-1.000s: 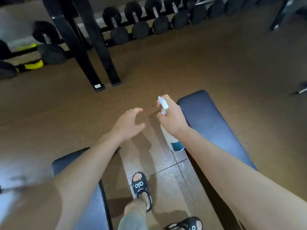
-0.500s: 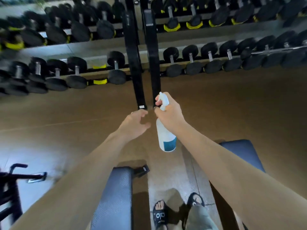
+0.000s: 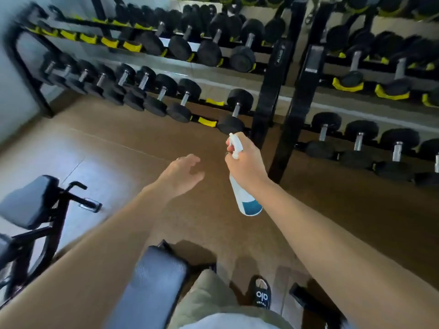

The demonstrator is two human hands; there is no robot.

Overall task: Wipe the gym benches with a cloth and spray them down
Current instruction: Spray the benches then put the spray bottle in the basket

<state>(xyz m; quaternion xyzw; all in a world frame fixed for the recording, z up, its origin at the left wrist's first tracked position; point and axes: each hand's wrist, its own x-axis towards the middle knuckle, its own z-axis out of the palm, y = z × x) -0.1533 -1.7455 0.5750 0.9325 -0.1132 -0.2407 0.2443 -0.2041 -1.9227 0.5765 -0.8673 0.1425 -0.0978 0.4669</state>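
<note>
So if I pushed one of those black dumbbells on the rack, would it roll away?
Probably not far. The dumbbell has round ends, so it could roll on flat floor, but here it seems to sit in the rack's yellow cradles. It looks thick and solid with a metal handle, so likely heavy to push.

Single head-worn view, forward and down over the floor (image 3: 166, 143), toward the dumbbell rack (image 3: 273, 91).
</note>
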